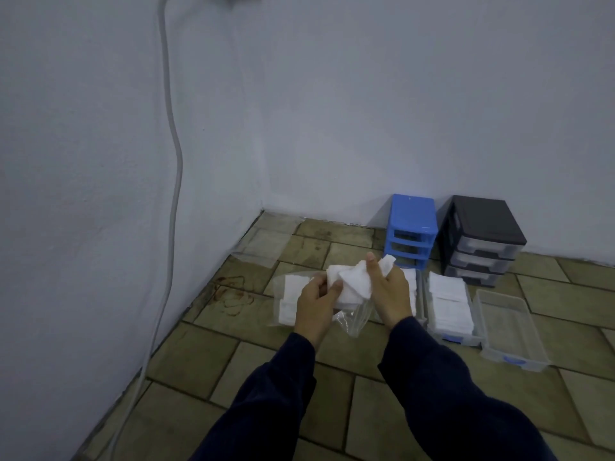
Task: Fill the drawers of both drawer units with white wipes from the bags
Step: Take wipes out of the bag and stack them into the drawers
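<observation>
While both hands, left hand (317,302) and right hand (392,291), pinch a wad of white wipes (349,281) above the bag (352,322), best flatten it, then carry toward the empty drawer (509,327) at three o'clock.

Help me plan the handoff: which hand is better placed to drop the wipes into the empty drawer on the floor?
Right, probably. The right hand already grips the wipes and is on the same side as the empty drawer. The left hand holds them too, but over the bag, farther from that drawer.
</observation>
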